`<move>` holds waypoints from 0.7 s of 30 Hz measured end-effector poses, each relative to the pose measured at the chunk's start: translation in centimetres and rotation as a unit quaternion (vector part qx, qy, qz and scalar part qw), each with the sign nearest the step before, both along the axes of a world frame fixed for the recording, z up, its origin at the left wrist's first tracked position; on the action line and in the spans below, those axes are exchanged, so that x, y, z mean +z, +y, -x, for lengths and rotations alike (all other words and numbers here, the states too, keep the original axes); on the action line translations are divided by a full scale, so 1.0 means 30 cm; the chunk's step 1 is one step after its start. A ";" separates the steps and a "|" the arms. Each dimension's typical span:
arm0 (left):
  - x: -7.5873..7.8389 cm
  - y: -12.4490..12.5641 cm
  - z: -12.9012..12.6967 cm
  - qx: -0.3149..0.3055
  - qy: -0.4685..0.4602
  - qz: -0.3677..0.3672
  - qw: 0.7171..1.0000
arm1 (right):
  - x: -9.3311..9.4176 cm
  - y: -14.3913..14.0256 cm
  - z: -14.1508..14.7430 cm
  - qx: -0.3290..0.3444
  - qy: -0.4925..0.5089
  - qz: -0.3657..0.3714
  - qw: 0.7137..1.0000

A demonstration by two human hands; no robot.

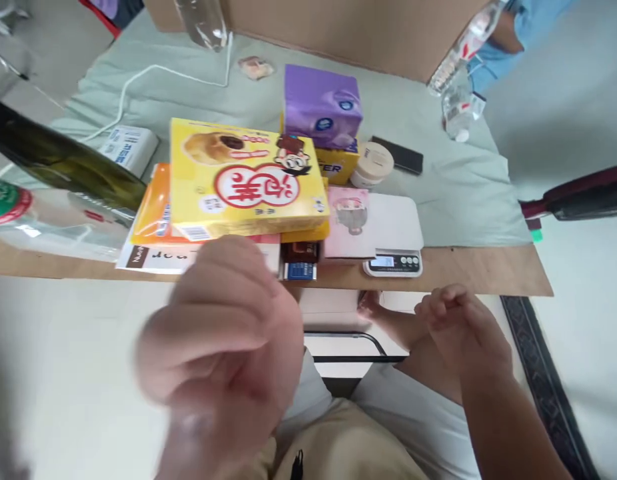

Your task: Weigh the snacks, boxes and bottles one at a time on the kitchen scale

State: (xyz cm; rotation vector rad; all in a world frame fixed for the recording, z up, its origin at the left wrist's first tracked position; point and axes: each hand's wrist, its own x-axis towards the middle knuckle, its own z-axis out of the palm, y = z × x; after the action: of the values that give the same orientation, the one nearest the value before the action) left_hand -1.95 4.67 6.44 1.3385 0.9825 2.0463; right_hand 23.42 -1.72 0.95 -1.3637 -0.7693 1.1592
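Observation:
My left hand (233,320) is raised close to the camera in front of the table's near edge, its fingers curled into a loose fist. It is slightly blurred, and I see nothing held in it. Just beyond it lies a yellow snack box (248,177) with red lettering, on top of an orange packet (156,207) and other flat boxes. Above my right thigh hovers my right hand (466,327), fingers bent inward and no object visible in them. Nearest to it on the table is a white digital scale (396,230), with a pink box (348,223) partly over it.
A purple tissue pack (322,103), a lidded tub (372,162) and a black flat case (399,157) stand behind. Bottles, one dark green (63,157), lie at left; clear bottles (458,110) are at back right. A cardboard panel (328,33) closes the back.

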 end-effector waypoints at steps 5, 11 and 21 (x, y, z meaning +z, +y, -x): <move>-0.040 0.080 -0.204 -0.047 0.050 -0.120 0.990 | -0.012 0.143 -0.101 -0.010 -0.069 -0.075 0.995; -0.084 0.110 -0.266 -0.060 0.106 -0.135 0.983 | -0.050 0.311 -0.120 0.020 -0.049 -0.131 0.990; -0.117 0.107 -0.339 -0.151 0.209 -0.050 0.965 | -0.089 0.354 -0.355 -0.116 -0.006 -0.109 0.987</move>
State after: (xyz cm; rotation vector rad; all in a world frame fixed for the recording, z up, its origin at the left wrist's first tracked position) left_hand 8.22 7.88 2.93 1.8971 0.7849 1.6373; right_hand 34.06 8.90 -1.71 -1.2416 -0.7028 0.8596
